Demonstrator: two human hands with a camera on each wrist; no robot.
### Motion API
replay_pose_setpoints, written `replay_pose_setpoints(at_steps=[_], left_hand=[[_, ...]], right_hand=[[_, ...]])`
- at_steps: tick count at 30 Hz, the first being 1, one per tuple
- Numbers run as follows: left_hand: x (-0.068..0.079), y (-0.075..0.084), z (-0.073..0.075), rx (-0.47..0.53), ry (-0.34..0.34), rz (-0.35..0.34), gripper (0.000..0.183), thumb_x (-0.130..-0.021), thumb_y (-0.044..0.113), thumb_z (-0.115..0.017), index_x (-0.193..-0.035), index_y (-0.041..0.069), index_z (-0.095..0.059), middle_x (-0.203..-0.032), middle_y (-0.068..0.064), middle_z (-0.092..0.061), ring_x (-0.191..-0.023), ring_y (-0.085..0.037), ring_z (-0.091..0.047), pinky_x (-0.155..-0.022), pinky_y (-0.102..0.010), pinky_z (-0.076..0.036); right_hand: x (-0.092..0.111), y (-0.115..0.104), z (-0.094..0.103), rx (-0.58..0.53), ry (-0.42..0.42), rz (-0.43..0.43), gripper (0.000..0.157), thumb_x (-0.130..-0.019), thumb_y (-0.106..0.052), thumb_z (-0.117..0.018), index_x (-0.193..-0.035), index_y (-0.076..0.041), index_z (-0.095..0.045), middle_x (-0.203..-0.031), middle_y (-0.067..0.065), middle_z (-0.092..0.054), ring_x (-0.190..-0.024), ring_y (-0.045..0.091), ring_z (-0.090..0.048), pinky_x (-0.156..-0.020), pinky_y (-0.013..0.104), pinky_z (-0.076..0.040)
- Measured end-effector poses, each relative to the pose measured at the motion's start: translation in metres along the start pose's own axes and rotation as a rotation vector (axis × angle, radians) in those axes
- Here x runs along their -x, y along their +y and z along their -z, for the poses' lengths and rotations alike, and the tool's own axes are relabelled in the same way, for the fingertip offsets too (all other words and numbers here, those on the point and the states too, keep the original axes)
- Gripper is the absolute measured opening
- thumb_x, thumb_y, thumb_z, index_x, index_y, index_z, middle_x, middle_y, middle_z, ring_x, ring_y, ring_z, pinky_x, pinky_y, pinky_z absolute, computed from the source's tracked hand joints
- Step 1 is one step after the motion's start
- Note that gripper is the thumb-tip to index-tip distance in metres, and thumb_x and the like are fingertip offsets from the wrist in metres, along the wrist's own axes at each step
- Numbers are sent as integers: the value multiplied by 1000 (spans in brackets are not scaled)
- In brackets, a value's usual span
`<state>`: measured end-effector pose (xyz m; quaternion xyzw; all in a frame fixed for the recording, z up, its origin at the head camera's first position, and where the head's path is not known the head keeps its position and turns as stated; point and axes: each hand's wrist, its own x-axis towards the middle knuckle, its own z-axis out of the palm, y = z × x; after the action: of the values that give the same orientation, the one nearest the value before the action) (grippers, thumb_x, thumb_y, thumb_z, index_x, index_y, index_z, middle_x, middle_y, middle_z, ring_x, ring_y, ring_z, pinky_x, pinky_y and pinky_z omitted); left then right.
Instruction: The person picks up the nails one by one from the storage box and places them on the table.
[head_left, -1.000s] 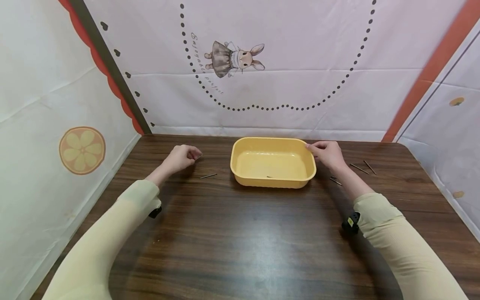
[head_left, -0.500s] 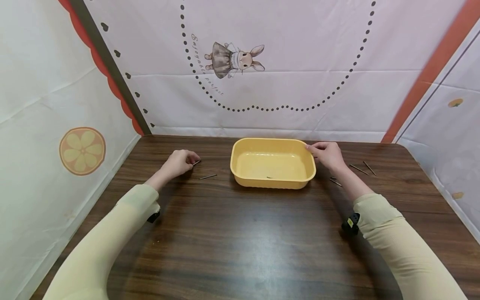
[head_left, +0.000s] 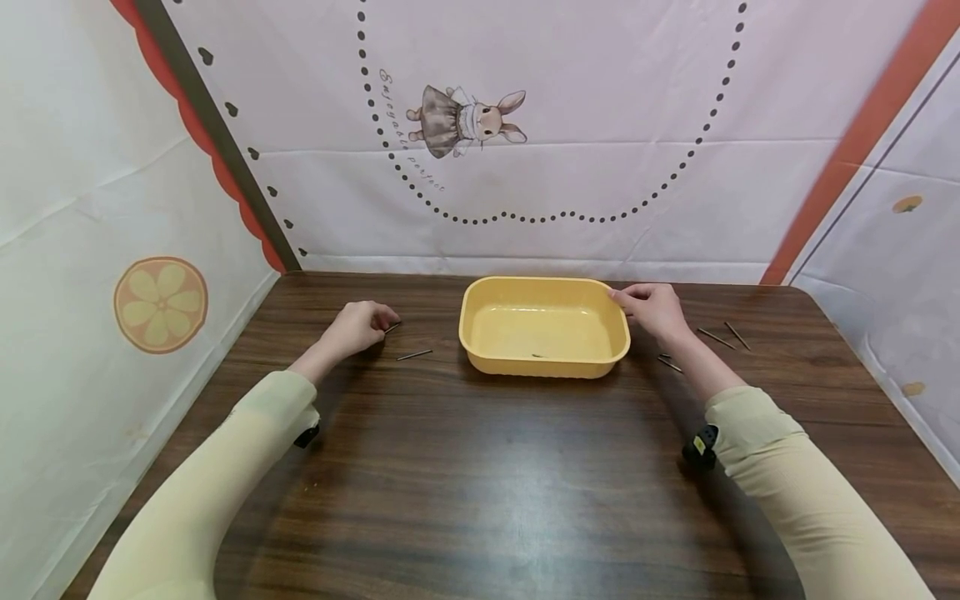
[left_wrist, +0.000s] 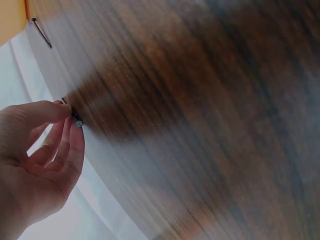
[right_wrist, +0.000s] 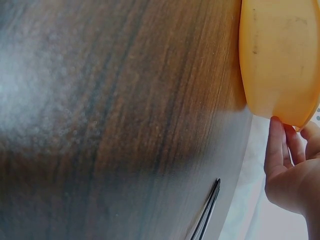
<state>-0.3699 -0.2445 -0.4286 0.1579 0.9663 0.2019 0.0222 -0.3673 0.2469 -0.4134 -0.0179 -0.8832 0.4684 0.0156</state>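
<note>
In the head view, my left hand (head_left: 356, 327) is low over the far left of the table. Its thumb and fingertips pinch a thin dark nail (left_wrist: 75, 115), whose round head shows below the thumb in the left wrist view. A second nail (head_left: 414, 354) lies on the table between that hand and a yellow plastic basin (head_left: 543, 367). My right hand (head_left: 654, 311) holds the basin by its right end, thumb at the rim and fingers against the outer wall. One small dark sliver (head_left: 537, 356) shows inside the basin near its front wall.
Several more nails (head_left: 716, 337) lie on the brown wooden table (head_left: 480, 483) right of the basin, some partly behind the right forearm. A patterned white cloth (head_left: 585, 167) hangs along the table's back edge, with more cloth at both sides.
My left hand has come slightly down and nearer, and the nail at its fingertips now shows more clearly. The right hand and the basin have stayed in place.
</note>
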Motion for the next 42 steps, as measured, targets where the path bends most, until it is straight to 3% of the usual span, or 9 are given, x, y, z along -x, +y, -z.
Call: replay_pose_setpoints(at_steps=[9, 18, 26, 34, 42], left_hand=[[0, 2, 3, 9, -12, 2, 32, -86, -4, -62, -116, 4, -70, -101, -16, -71, -91, -28, -66, -78, -44, -56], [-6, 12, 18, 27, 0, 4, 37, -91, 2, -64, -128, 5, -65, -112, -18, -70, -98, -29, -66, -81, -44, -58], [-22, 47, 39, 23, 30, -76, 40, -89, 0, -63, -128, 4, -64, -116, -20, -70, -102, -30, -66, -89, -45, -57], [-49, 83, 81, -19, 4, -142, 45, -86, 4, -66, -130, 4, -63, -132, -17, -65, -111, -36, -65, -94, -46, -58], [-58, 111, 108, -98, 11, -194, 46, -87, 11, -71, -133, 8, -63, -140, -13, -60, -117, -36, -64, -96, -46, -57]], right_hand=[[1, -1, -1, -25, 3, -1, 47, -95, -38, -64, -111, 6, -70, -100, 12, -70, -63, -4, -64, -71, 29, -64], [1, -4, 0, -34, 4, 1, 46, -94, -37, -65, -110, 6, -70, -95, 8, -70, -61, -3, -64, -72, 31, -64], [1, -4, 0, -13, 1, 6, 46, -95, -37, -64, -112, 6, -70, -105, 18, -70, -61, -5, -63, -75, 35, -64], [1, -3, 0, -12, 8, 5, 46, -95, -37, -65, -111, 6, -70, -101, 15, -71, -61, -5, -63, -75, 35, -64], [3, -7, 2, -10, -3, -24, 48, -95, -39, -64, -113, 6, -70, -110, 20, -69, -64, -4, -63, -79, 36, -64]])
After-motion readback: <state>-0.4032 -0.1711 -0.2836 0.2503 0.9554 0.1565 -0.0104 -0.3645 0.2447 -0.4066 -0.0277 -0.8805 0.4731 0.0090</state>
